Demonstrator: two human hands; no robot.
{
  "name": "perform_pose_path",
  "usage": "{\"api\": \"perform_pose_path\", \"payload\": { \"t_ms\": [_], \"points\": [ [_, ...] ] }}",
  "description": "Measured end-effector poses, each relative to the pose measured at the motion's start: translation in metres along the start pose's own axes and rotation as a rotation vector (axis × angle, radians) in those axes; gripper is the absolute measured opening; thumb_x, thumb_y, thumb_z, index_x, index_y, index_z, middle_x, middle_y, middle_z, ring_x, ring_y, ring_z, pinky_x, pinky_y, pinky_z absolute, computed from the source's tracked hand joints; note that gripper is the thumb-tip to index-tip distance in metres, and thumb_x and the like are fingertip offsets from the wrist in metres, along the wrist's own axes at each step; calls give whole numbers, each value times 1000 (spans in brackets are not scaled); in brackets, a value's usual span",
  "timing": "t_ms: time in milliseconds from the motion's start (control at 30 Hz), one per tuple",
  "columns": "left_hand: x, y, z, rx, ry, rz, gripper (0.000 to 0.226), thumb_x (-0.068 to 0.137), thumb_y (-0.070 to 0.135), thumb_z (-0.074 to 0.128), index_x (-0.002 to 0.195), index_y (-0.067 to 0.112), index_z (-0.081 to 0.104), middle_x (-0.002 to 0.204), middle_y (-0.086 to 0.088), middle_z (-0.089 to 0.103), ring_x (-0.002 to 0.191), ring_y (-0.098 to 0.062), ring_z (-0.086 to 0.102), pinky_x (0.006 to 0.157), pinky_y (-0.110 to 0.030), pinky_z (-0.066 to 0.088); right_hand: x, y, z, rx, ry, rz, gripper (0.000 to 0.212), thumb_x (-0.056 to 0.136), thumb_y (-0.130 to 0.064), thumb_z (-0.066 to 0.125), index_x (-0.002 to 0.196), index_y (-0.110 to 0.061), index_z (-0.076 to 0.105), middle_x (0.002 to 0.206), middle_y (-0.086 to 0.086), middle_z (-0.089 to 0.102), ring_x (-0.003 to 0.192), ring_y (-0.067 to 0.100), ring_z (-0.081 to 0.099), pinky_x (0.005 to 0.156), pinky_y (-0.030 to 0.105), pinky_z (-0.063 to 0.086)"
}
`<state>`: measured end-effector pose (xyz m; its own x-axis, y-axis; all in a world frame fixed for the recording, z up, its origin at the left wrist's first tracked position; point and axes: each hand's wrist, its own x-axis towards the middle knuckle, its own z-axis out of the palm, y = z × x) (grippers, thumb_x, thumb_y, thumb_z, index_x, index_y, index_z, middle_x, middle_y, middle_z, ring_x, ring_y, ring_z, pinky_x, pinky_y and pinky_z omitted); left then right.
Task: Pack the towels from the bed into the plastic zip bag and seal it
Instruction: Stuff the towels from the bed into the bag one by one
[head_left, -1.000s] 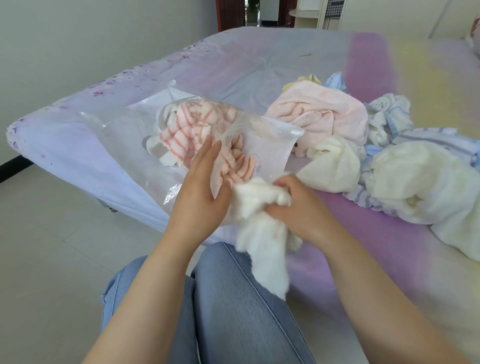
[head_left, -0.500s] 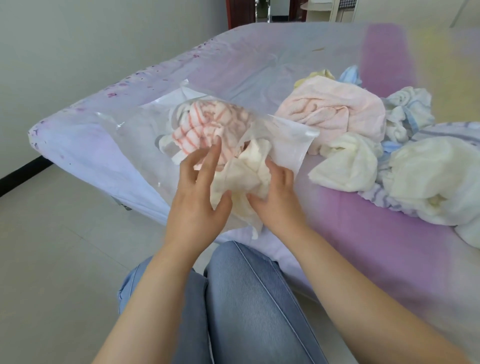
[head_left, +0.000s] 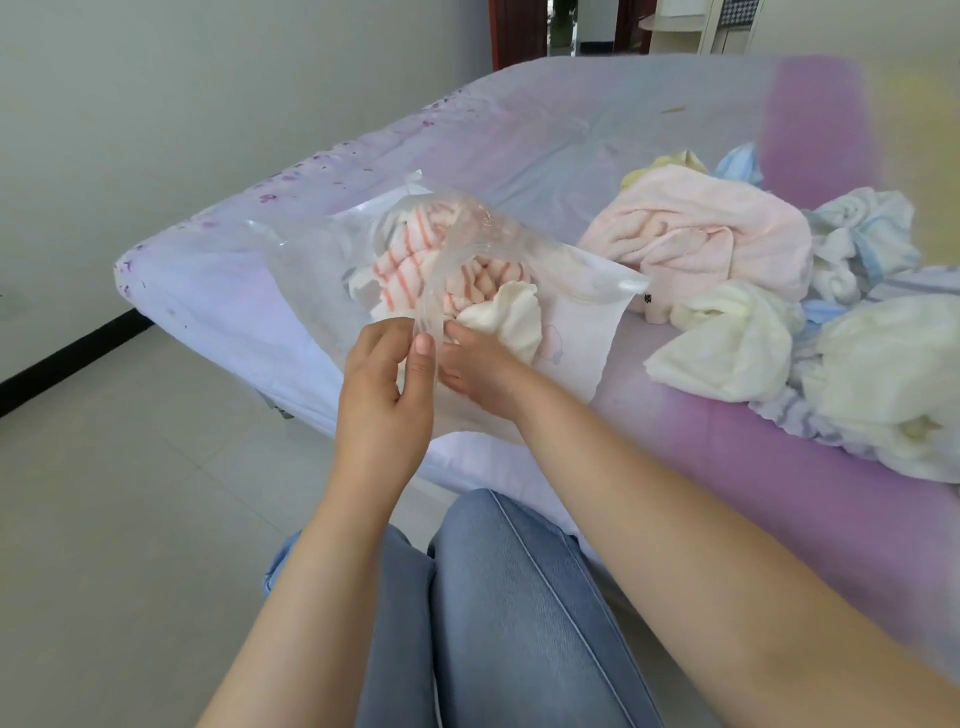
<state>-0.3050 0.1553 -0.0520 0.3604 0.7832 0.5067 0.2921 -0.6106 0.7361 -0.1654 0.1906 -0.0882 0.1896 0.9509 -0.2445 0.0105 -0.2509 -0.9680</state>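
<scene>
The plastic zip bag (head_left: 322, 280), near the bed's (head_left: 545, 135) left corner, is pinched at its rim by the left hand (head_left: 382, 395). A cream towel (head_left: 501, 317) is pressed inside by the right hand (head_left: 483, 374), fingers hidden. The towel could spill out if the rim slips.

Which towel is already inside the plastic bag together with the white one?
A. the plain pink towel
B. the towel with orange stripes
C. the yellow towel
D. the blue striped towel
B: the towel with orange stripes shows through the clear bag, next to the white towel; the plain pink towel lies outside on the bed.
</scene>
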Motion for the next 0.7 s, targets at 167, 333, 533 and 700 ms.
{"api": "perform_pose_path", "payload": {
  "t_ms": [167,333,533,700],
  "points": [
    [-4,-8,12,-99,-22,-27,31,101,36,39,107,16,62,99,33,55,104,10,49,89,-14,38,-58,42,-32,-199,279,-266,28,95,-14,45,109,-32,60,95,-11,70,74,4,67,71,21,52],
    [-9,-3,28,-110,-48,-43,23,99,37,46,89,21,59,121,30,55,125,-11,51,102,-36,41,-108,67,-92,-365,893,-449,25,88,-10,50,97,-30,63,98,-19,66,89,2,57,79,26,49],
    [-13,-1,27,-125,-9,-51,23,96,39,50,80,24,57,123,19,60,126,-11,51,104,-42,41,-88,67,-154,-744,1080,28,66,83,-17,60,142,-29,33,159,9,4,143,37,14,113,47,19],
    [-15,-5,17,-158,6,-92,22,91,49,50,74,35,56,119,30,57,126,-7,51,106,-38,39,-73,77,-167,-900,943,238,70,86,-13,58,146,-11,22,129,22,51,118,39,50,92,42,41]
  ]
}}
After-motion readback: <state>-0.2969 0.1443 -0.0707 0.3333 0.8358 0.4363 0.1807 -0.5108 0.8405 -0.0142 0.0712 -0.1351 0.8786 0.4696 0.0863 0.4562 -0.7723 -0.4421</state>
